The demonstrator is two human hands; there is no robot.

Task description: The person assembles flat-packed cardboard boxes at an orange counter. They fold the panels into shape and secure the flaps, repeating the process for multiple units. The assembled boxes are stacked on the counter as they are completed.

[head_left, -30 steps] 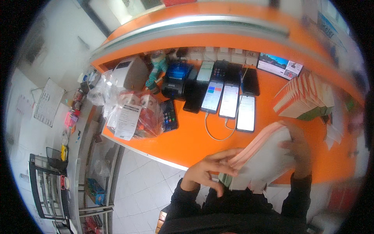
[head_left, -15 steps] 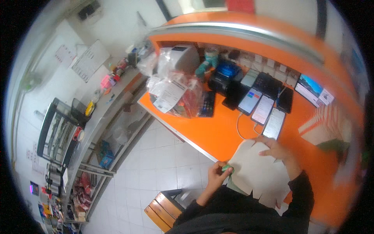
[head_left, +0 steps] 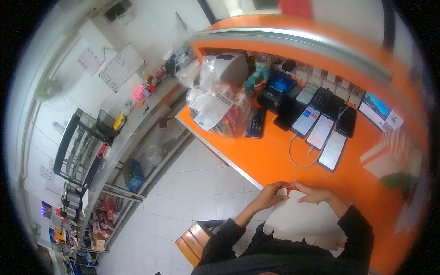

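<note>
A cream cardboard box blank (head_left: pixel 300 220) with notched edges lies in front of my body, at the near edge of the orange counter. At its far left corner, my left hand (head_left: pixel 269 196) pinches a small tab between thumb and fingers. My right hand (head_left: pixel 315 193) grips the far edge, thumb on top and fingers curled over it. The two hands' fingertips nearly meet at this far edge. The blank's near edge overlaps my dark clothing. What lies beneath the sheet is hidden.
Several phones (head_left: pixel 332 150) lie on the orange counter (head_left: pixel 256 158) with a charging cable (head_left: pixel 290 153). Plastic-wrapped packages (head_left: pixel 219 112) and a black printer (head_left: pixel 277 91) stand behind. Cream folded cartons (head_left: pixel 389 153) are stacked at right. A wooden stool (head_left: pixel 195 243) stands lower left.
My left hand has moved up from the blank's left side, where a green part showed, to its far edge. My right hand has shifted nearer to it. The blank sits lower in view.
</note>
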